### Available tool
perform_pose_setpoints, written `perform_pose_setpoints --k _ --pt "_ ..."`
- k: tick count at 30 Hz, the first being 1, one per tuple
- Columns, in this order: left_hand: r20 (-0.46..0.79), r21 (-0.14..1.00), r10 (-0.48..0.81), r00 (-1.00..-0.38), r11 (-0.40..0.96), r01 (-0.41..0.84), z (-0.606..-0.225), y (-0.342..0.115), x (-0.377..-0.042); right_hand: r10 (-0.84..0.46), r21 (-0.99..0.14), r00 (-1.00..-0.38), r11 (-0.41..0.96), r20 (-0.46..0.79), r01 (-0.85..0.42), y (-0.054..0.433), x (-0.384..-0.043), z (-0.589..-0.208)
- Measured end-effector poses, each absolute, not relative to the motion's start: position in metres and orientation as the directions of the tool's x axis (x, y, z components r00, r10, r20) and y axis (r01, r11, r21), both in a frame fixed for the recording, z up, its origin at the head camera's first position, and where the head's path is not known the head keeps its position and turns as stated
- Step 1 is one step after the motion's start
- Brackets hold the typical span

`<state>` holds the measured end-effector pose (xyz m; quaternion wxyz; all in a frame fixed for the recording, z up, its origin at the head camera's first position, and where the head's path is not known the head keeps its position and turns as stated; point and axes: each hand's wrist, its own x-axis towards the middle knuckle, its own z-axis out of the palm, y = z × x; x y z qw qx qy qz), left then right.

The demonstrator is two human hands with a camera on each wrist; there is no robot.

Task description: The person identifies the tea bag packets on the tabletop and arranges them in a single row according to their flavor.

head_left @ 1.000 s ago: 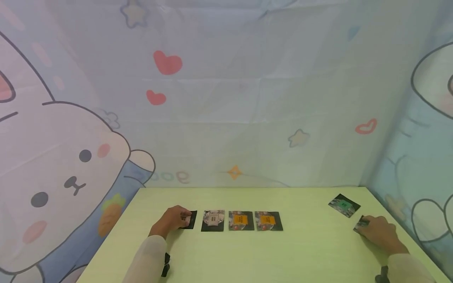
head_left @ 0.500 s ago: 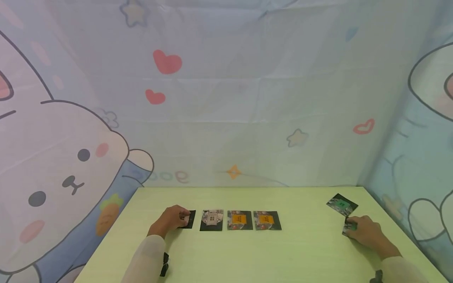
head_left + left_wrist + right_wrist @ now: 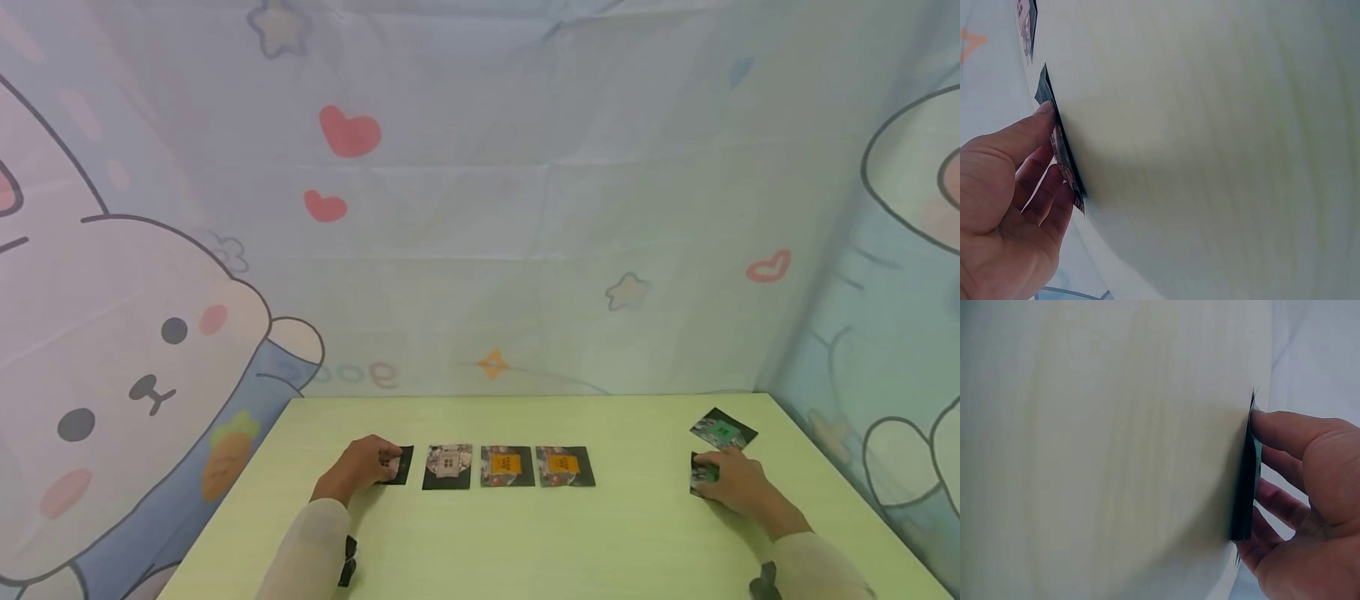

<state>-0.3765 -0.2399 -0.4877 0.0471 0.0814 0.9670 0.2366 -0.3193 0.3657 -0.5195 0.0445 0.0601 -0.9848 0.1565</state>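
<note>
My left hand (image 3: 360, 468) pinches a dark sachet (image 3: 405, 467) at the left end of a row on the table. In the left wrist view, the thumb lies on one edge of this sachet (image 3: 1065, 153) and the fingers are along the other. Beside it lie a pale-labelled sachet (image 3: 448, 465) and two orange-labelled sachets, one in the middle (image 3: 507, 465) and one at the right (image 3: 566, 465). Over to the right, my right hand (image 3: 742, 483) holds a green-labelled sachet (image 3: 703, 473) between thumb and fingers, partly covering it. The right wrist view shows this sachet (image 3: 1245, 487) nearly edge-on.
Another green-labelled sachet (image 3: 723, 428) lies askew just behind my right hand. The pale yellow-green table (image 3: 525, 542) ends at a printed cloth backdrop (image 3: 480, 208), with more cloth along both sides.
My right hand has moved left with the green-labelled sachet, from the right side of the other green one to its near left. My left hand stays on its sachet.
</note>
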Motion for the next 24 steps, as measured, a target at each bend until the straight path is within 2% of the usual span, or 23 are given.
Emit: perform_pose_setpoints --k 6,14,24 --pt "-0.054 0.468 0.179 -0.982 0.874 0.133 -0.487 -0.239 -0.375 -0.135 -0.335 -0.984 0.927 0.116 -0.166 0.347 -0.324 -0.519" --pt "-0.055 0.454 0.182 -0.982 0.880 0.137 -0.487 -0.240 -0.377 -0.122 -0.426 -0.991 0.895 0.057 -0.135 0.323 -0.331 -0.513" --pt "-0.050 0.436 0.187 -0.981 0.888 0.147 -0.490 -0.241 -0.379 -0.155 -0.436 -0.987 0.886 0.040 -0.157 0.302 -0.338 -0.513"
